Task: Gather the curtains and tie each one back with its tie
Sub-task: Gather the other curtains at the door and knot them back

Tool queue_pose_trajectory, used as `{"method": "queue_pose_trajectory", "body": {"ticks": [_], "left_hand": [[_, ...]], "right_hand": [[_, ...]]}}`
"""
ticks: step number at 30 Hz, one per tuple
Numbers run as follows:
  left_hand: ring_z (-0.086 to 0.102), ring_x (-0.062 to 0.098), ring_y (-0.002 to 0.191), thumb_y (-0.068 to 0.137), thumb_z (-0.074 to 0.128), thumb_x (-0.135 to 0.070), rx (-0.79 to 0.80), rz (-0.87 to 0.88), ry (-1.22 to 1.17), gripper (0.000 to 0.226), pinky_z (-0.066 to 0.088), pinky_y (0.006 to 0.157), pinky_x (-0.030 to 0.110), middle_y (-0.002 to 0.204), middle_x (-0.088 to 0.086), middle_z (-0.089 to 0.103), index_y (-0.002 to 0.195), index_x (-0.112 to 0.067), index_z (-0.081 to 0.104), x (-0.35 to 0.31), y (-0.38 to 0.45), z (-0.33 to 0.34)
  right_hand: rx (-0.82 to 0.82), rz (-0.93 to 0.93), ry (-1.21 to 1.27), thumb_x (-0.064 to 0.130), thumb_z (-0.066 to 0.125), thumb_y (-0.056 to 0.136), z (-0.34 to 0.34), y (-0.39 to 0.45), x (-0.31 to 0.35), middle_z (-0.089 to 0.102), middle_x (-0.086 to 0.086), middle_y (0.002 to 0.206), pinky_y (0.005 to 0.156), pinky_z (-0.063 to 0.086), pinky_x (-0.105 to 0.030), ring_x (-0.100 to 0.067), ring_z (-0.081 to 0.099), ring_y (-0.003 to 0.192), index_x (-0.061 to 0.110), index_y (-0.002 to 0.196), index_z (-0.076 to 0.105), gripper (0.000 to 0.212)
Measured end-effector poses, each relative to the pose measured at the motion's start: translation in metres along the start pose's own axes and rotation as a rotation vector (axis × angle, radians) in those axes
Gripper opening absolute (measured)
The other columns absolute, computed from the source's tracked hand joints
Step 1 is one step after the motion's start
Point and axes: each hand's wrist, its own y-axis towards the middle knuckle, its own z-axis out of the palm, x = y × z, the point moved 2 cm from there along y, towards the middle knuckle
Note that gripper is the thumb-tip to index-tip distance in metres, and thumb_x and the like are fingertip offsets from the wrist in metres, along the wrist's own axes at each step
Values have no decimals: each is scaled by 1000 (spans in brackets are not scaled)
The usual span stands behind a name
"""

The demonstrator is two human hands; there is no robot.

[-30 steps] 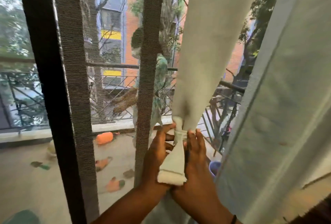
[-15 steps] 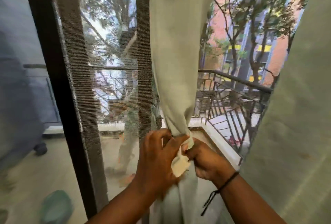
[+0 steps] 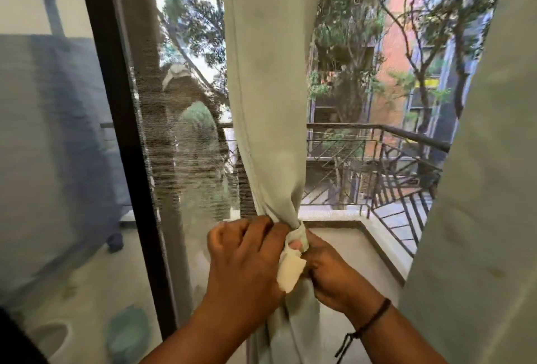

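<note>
Head view, and I'm looking down at both hands working at the middle of the frame. The pale green curtain (image 3: 267, 102) hangs straight down from the top edge, its long axis vertical, and it narrows to a tight gather right where my hands meet. Below that pinch the cloth drops on toward the bottom edge between my forearms.

The tie (image 3: 290, 267) is wrapped round the gather, a band of the same pale cloth, and its loose cream end points down and slightly left, lying between the two hands.

My left hand (image 3: 247, 259) is curled against the left side of the gather, fingers bent round the curtain and the tie. My right hand (image 3: 325, 270) grips from the right, fingers curled in on the tie just below the wrap. A dark cord bracelet (image 3: 369, 320) sits on the right wrist.

A second curtain (image 3: 479, 189) fills the right side, well apart from the gathered one. To the left stands the dark door frame (image 3: 116, 131) with a mesh screen (image 3: 180, 145) beside it. Beyond the glass I see a balcony railing (image 3: 392, 142), trees and a brick building.
</note>
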Motion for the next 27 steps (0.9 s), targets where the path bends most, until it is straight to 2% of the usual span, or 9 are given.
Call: {"method": "queue_pose_trajectory", "body": {"ticks": [6, 8, 10, 12, 15, 18, 23, 25, 27], "left_hand": [[41, 24, 77, 74, 46, -44, 80, 13, 35, 29, 26, 67, 36, 82, 2, 55, 78, -22, 64, -4, 3, -8], [38, 23, 76, 73, 44, -46, 138, 37, 6, 31, 23, 64, 35, 81, 1, 55, 80, -22, 63, 2, 3, -6], [37, 21, 78, 74, 45, -49, 184, 61, -53, 33, 24, 64, 35, 85, 0, 58, 84, -23, 62, 9, 1, -3], [38, 19, 79, 74, 46, -49, 201, 104, -143, 30, 27, 66, 32, 86, -1, 60, 86, -24, 58, 20, -2, -1], [36, 14, 73, 72, 47, -47, 145, 190, -233, 25, 28, 65, 27, 72, -5, 60, 85, -26, 48, 32, -3, 0], [44, 10, 69, 64, 52, -48, 164, 289, -185, 29, 30, 65, 27, 65, -8, 62, 80, -25, 61, 40, -1, -5], [58, 8, 55, 65, 43, -44, 280, 397, -199, 29, 37, 54, 19, 60, -11, 63, 69, -30, 67, 54, 9, -5], [62, 11, 60, 67, 52, -44, 353, 402, -241, 24, 42, 54, 18, 67, -9, 66, 77, -29, 68, 57, 12, -5], [64, 17, 75, 76, 44, -49, 443, 402, -271, 36, 45, 64, 24, 83, -4, 68, 94, -26, 65, 59, 12, -5]], "right_hand": [[19, -44, -139, 10, 58, 65, 7, -12, 10, 64, 1, 104, 67, 52, -20, -3, 66, 82, 22, 113, 49, 50], [19, -80, -185, 12, 64, 66, 6, -15, 11, 58, -4, 120, 71, 52, -22, -7, 63, 95, 27, 123, 42, 62], [-13, -165, -265, 26, 73, 62, 11, -23, 21, 46, 5, 135, 73, 52, -21, -6, 59, 106, 39, 132, 30, 84], [-168, -410, -499, 39, 76, 58, 14, -34, 37, 40, 19, 135, 80, 52, -21, 0, 54, 111, 47, 130, 30, 85], [-280, -789, -1022, 49, 67, 77, 25, -51, 55, 46, 9, 124, 92, 47, -34, -14, 50, 117, 35, 123, 52, 50], [-167, -730, -1208, 43, 64, 84, 40, -53, 54, 50, 9, 116, 89, 47, -35, -15, 53, 114, 32, 115, 65, 33], [-92, -578, -1257, 54, 74, 69, 57, -50, 54, 49, 16, 117, 85, 48, -24, -7, 56, 105, 38, 122, 61, 57], [-123, -562, -1231, 49, 78, 67, 60, -47, 52, 52, 14, 116, 78, 51, -27, -10, 58, 97, 37, 120, 62, 56], [-159, -575, -1169, 40, 80, 68, 63, -46, 51, 55, 9, 112, 71, 52, -28, -11, 59, 87, 32, 116, 66, 50]]}}
